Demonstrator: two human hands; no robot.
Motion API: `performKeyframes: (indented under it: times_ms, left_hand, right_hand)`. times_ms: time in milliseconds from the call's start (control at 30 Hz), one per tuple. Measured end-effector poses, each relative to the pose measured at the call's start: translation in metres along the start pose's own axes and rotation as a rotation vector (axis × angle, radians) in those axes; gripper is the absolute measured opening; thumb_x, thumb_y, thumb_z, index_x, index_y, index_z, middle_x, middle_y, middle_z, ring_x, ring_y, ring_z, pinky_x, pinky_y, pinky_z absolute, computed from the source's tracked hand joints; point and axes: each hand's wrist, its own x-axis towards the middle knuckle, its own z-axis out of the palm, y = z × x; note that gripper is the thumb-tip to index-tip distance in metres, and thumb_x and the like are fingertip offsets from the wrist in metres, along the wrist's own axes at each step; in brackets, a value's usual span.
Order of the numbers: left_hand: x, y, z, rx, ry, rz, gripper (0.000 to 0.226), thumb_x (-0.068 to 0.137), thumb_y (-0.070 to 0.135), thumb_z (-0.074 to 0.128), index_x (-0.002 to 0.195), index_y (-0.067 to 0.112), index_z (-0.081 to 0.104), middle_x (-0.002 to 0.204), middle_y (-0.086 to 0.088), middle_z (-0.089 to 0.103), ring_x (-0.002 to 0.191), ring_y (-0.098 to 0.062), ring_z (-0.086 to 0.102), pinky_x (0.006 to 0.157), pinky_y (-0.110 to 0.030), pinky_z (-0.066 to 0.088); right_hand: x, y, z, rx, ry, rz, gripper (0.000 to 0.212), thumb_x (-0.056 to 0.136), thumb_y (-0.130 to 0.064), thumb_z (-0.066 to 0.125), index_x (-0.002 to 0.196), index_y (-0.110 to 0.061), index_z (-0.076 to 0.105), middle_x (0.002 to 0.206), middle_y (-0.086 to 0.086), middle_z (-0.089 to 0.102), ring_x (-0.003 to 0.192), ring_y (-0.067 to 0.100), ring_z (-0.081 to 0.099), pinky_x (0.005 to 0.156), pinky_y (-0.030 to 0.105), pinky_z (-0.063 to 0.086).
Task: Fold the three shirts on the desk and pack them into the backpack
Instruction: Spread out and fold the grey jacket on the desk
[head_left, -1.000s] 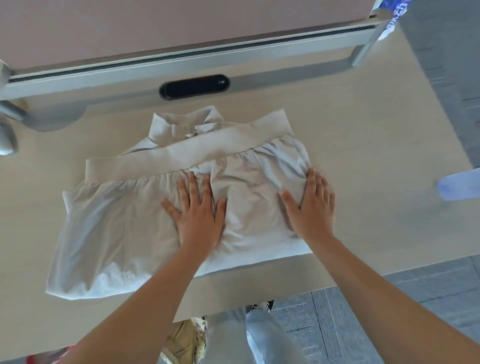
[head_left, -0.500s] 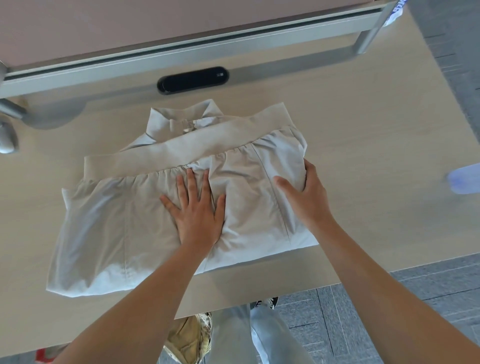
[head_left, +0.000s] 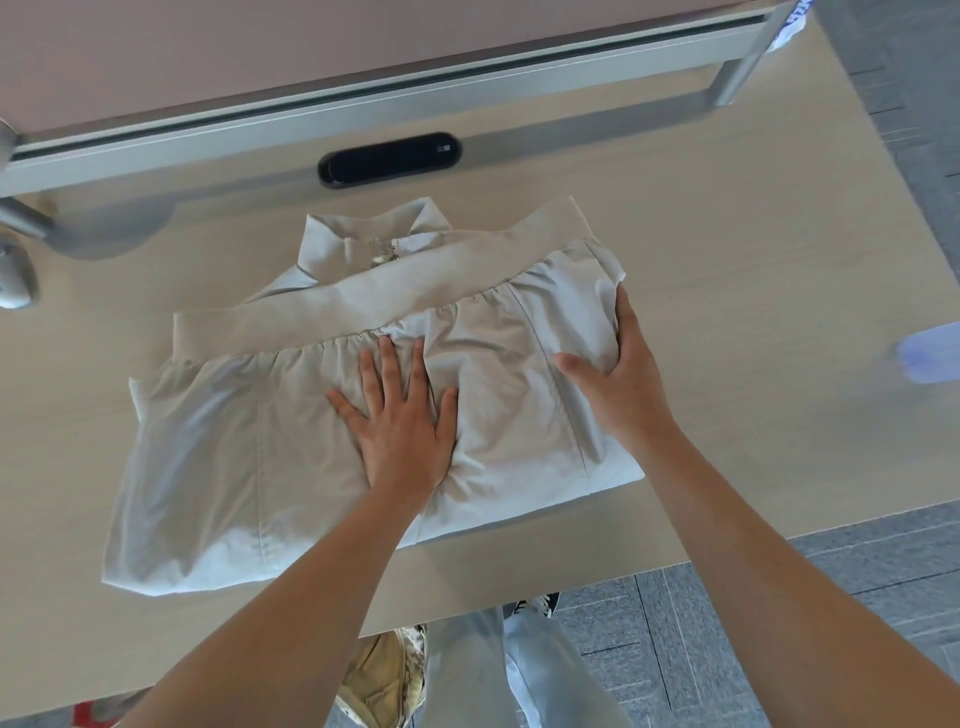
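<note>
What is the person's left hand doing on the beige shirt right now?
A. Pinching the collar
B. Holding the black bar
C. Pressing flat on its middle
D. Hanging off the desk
C: the left hand lies with fingers spread, flat on the middle of the beige shirt.
</note>
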Motion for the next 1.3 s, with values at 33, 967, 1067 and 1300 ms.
performKeyframes:
  times_ms: [33, 967, 1067, 1300]
  left_hand:
    - [0.0, 0.0, 0.0, -0.005, -0.01, -0.001, 0.072, 0.104, 0.065, 0.011, 0.166, 0.031, 0.002, 0.174, -0.006, -0.005, 0.16, -0.03, -0.01, 0.118, -0.075, 0.0]
    - [-0.013, 0.05, -0.019, -0.017, -0.298, 0.105, 0.072, 0.096, 0.068, -0.004, 0.162, 0.041, -0.016, 0.169, -0.002, -0.03, 0.151, -0.035, -0.036, 0.108, -0.083, -0.013]
    - [-0.008, 0.032, -0.044, -0.201, -0.389, 0.162, 0.067, 0.103, 0.062, 0.017, 0.163, 0.042, -0.005, 0.171, 0.004, -0.022, 0.157, -0.027, -0.025, 0.116, -0.075, -0.01]
    - [-0.034, -0.078, -0.097, -0.35, -0.093, 0.092, 0.059, 0.107, 0.033, 0.043, 0.163, 0.021, 0.028, 0.171, -0.009, 0.019, 0.16, -0.029, 0.011, 0.129, -0.049, 0.008]
  right_hand:
    - [-0.001, 0.001, -0.001, -0.011, 0.018, -0.011, 0.099, 0.09, -0.03, 0.079, 0.165, -0.039, 0.017, 0.163, -0.022, 0.035, 0.137, -0.01, 0.038, 0.104, 0.01, 0.035]
    - [-0.057, -0.085, -0.042, -0.237, 0.258, -0.271, 0.087, 0.089, -0.017, 0.079, 0.162, -0.031, 0.033, 0.137, -0.028, 0.054, 0.103, -0.01, 0.05, 0.088, 0.002, 0.039]
    - [-0.07, -0.118, -0.018, -0.355, 0.26, -0.317, 0.088, 0.089, -0.017, 0.079, 0.162, -0.034, 0.032, 0.138, -0.018, 0.064, 0.088, 0.0, 0.055, 0.086, 0.02, 0.046]
    - [-0.103, -0.176, 0.053, -0.631, 0.215, -0.349, 0.091, 0.09, -0.014, 0.07, 0.161, -0.046, 0.023, 0.09, -0.015, 0.059, 0.072, 0.017, 0.052, 0.064, 0.033, 0.039]
